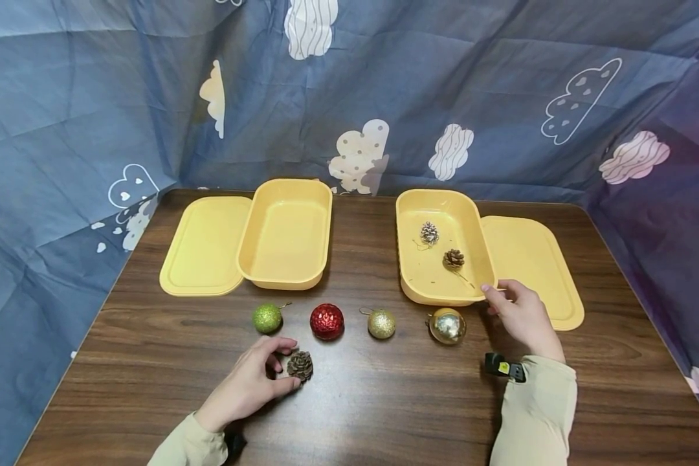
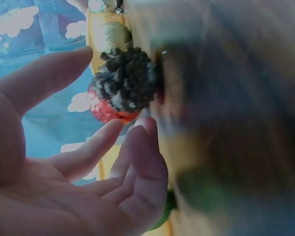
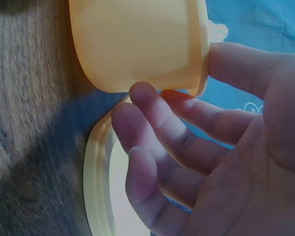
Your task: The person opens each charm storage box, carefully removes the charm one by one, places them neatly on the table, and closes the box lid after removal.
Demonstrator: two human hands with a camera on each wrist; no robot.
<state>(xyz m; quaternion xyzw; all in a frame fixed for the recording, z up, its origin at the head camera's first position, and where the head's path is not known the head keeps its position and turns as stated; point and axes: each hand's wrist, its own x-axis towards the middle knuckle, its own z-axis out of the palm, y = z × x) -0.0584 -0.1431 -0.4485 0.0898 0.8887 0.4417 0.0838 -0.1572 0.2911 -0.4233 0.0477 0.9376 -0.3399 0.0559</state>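
Observation:
My left hand (image 1: 247, 382) curves around a brown pine cone (image 1: 299, 366) on the table. In the left wrist view, gaps show between the thumb and fingers and the pine cone (image 2: 127, 79). My right hand (image 1: 524, 317) pinches the near right corner of the right yellow container (image 1: 413, 292). The right wrist view has the thumb on the container's rim (image 3: 202, 49) and fingertips (image 3: 145, 93) against its side. Inside that container lie a silvery pine cone (image 1: 429, 233) and a brown one with a string (image 1: 454, 259).
Between the hands and containers sit a green glitter ball (image 1: 266, 318), a red ball (image 1: 327, 321), a gold glitter ball (image 1: 381, 323) and a shiny gold ball (image 1: 447, 325). A second yellow container (image 1: 285, 282) stands left. Yellow lids (image 1: 200, 246) (image 1: 530, 259) flank the containers.

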